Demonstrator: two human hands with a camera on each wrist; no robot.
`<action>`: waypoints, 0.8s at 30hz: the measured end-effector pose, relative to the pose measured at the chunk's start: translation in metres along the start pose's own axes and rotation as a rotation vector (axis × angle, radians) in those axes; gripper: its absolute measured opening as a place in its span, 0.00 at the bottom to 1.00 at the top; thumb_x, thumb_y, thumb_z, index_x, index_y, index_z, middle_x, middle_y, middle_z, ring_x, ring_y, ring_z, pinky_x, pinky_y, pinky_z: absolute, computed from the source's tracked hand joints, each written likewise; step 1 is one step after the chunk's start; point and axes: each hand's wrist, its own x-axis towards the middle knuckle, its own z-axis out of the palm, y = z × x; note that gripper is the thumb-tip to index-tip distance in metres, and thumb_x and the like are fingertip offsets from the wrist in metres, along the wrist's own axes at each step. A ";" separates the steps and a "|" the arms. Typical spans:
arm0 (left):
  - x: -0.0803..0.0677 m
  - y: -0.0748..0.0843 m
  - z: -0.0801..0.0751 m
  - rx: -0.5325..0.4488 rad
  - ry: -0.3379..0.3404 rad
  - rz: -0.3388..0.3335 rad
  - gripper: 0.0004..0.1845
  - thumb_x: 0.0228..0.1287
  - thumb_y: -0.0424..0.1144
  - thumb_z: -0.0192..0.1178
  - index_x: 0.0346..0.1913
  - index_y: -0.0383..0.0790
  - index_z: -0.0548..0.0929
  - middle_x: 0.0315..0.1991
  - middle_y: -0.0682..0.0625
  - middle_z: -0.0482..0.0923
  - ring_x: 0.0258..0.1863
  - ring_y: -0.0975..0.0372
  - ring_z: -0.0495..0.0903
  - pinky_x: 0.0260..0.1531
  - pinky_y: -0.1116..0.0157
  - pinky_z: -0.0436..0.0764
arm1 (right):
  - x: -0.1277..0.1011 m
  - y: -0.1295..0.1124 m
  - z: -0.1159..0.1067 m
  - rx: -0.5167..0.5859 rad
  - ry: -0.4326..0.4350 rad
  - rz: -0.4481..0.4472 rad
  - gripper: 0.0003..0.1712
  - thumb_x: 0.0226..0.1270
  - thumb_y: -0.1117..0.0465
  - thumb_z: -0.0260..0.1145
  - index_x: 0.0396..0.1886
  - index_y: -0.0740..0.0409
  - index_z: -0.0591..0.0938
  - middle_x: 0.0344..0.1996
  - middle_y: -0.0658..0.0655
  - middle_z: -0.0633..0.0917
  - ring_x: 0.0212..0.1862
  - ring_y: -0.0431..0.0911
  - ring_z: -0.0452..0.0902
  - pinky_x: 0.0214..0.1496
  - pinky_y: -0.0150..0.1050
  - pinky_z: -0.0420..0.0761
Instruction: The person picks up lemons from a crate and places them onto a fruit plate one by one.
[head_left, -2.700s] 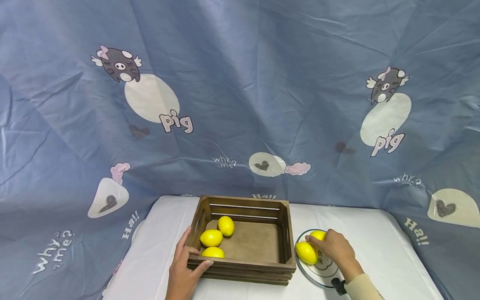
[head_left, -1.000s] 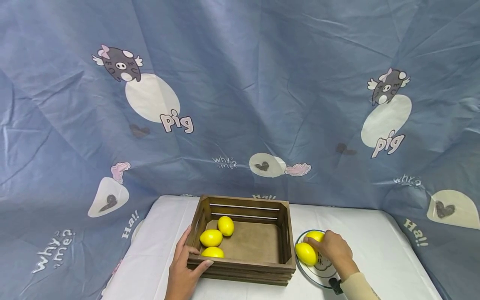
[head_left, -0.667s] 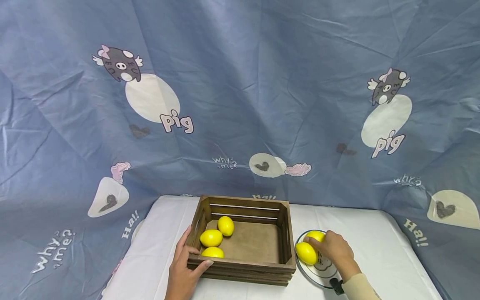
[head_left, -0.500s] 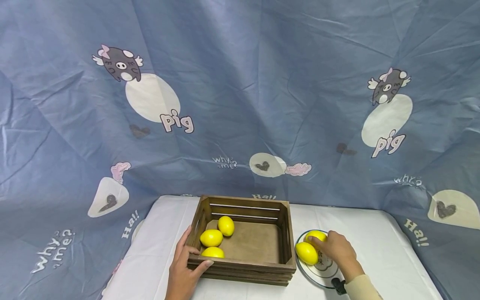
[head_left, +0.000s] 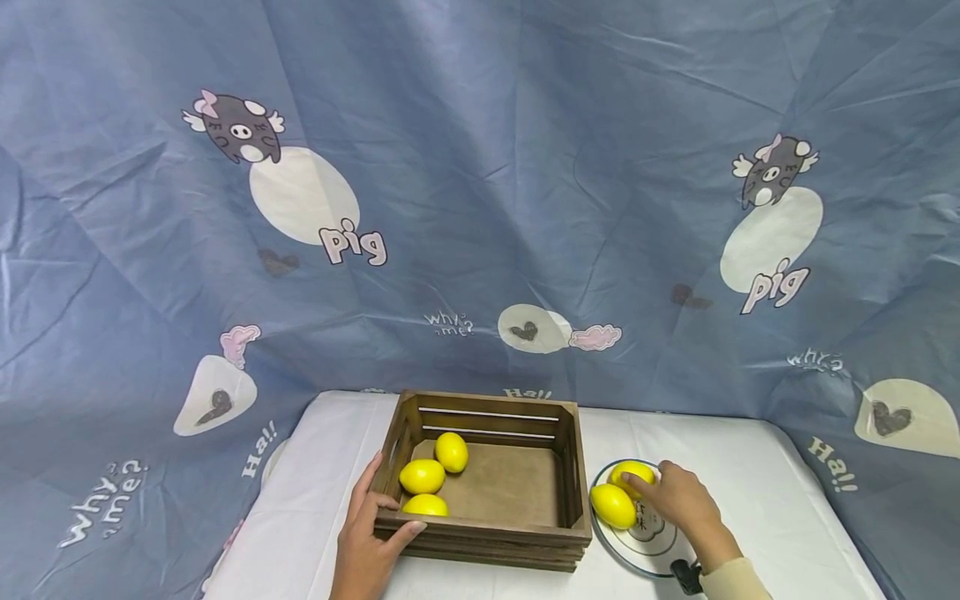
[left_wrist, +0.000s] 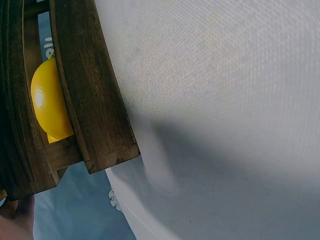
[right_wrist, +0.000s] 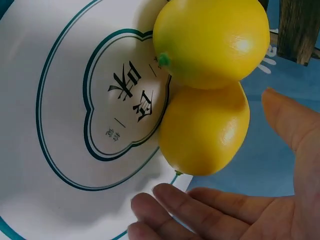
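My left hand (head_left: 367,542) grips the near left corner of a brown wooden crate (head_left: 495,533), its thumb against the front wall. Three yellow lemons lie along the crate's left side: one lemon (head_left: 452,452) at the back, another lemon (head_left: 422,477) before it, and a third lemon (head_left: 426,504) partly hidden by the front wall. To the right, a white plate (head_left: 645,558) with blue-green rings bears a front lemon (head_left: 613,507) and a rear lemon (head_left: 632,477), which touch. My right hand (right_wrist: 235,215) is spread around the rear lemon, fingers and thumb apart from it in the right wrist view.
A white cloth (head_left: 772,492) covers the table under crate and plate. Behind it hangs a blue curtain (head_left: 637,167) printed with pigs. A black strap piece (head_left: 686,575) sits on the right wrist, over the plate's near edge.
My right hand has shifted slightly right and toward me, its thumb drawing back and uncovering more of the rear lemon. Left hand, crate and its lemons stay put.
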 end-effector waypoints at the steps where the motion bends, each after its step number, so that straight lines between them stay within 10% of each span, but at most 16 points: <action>1: 0.000 0.000 0.000 0.004 -0.001 -0.005 0.23 0.54 0.44 0.82 0.39 0.49 0.74 0.82 0.59 0.56 0.77 0.50 0.61 0.64 0.41 0.70 | 0.000 0.000 -0.001 -0.002 0.001 -0.002 0.59 0.66 0.25 0.63 0.60 0.84 0.74 0.52 0.82 0.80 0.53 0.76 0.79 0.51 0.68 0.81; 24: 0.000 -0.001 -0.001 -0.011 -0.009 -0.016 0.24 0.54 0.45 0.82 0.40 0.52 0.73 0.81 0.59 0.56 0.77 0.44 0.61 0.65 0.35 0.69 | -0.022 -0.022 -0.021 0.014 0.206 -0.132 0.38 0.75 0.43 0.66 0.62 0.76 0.78 0.56 0.77 0.82 0.53 0.72 0.82 0.51 0.66 0.82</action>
